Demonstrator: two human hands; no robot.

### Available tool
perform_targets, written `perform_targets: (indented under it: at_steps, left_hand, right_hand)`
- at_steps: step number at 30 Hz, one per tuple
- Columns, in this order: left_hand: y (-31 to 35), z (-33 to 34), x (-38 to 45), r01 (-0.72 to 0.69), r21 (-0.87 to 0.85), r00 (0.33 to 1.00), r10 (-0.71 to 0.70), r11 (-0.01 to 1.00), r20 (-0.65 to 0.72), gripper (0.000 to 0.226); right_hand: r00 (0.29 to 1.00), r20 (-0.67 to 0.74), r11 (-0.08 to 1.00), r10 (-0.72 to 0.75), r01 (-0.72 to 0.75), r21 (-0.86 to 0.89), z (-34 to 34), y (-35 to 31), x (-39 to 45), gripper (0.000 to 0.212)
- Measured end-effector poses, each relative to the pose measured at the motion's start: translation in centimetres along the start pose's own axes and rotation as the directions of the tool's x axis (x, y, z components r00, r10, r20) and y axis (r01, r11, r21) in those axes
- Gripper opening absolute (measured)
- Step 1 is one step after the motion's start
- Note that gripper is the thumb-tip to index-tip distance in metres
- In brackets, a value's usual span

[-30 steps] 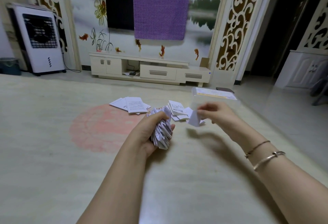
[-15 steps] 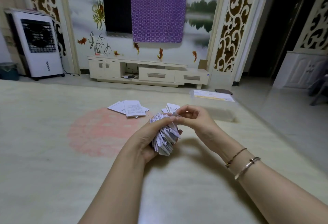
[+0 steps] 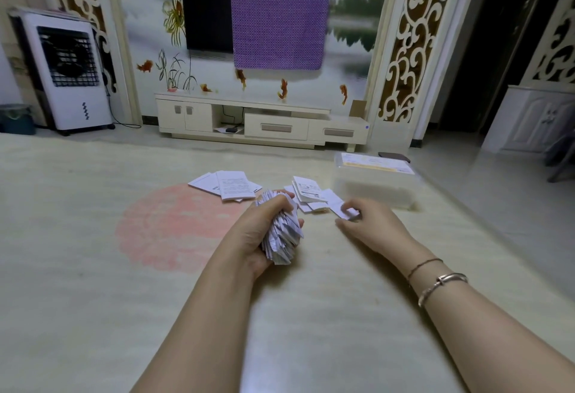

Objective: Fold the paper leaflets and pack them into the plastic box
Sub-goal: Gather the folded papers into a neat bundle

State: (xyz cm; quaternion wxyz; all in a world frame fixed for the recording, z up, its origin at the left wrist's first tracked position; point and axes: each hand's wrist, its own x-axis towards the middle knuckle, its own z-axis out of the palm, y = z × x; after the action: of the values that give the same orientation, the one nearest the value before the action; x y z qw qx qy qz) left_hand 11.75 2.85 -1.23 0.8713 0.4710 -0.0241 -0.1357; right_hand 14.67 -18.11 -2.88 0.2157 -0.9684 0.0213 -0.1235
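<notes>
My left hand (image 3: 259,231) grips a thick bundle of folded leaflets (image 3: 283,237) just above the pale table (image 3: 93,299). My right hand (image 3: 370,221) is lowered to the table at the right of the bundle, its fingertips pinching a small folded leaflet (image 3: 340,208). Beside it lies a loose pile of folded leaflets (image 3: 308,195). A stack of unfolded leaflets (image 3: 228,185) lies farther left. The clear plastic box (image 3: 373,184), with a printed sheet on its lid, stands at the far right of the table.
A faded pink round patch (image 3: 174,227) marks the table left of my hands. Beyond the table stand a low white TV cabinet (image 3: 264,122), a white air cooler (image 3: 67,72) and a small bin (image 3: 15,119). The table's right edge drops to a tiled floor.
My right hand left the bundle, where it had tucked in a leaflet, and moved right and down to the loose pile, taking hold of another one. My left hand kept its grip.
</notes>
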Motion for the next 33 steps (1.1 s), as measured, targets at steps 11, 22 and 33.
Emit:
perform_targets:
  at_steps: [11,22,33]
  left_hand:
    - [0.0,0.2,0.2,0.025,0.051,0.998,-0.022,0.998,-0.051,0.011]
    - [0.0,0.2,0.5,0.033,0.082,0.999,-0.032,0.996,-0.012,0.010]
    - [-0.2,0.3,0.8,0.020,0.098,1.000,-0.018,0.995,-0.017,0.010]
  right_hand:
    - [0.985,-0.131,0.954,-0.115,0.073,-0.290,-0.1,-0.9,0.0,0.020]
    - [0.994,-0.096,0.957,-0.059,0.029,-0.288,-0.3,-1.4,0.1,0.038]
    - [0.991,-0.105,0.888,-0.079,0.022,-0.460,-0.4,-3.4,-0.8,0.031]
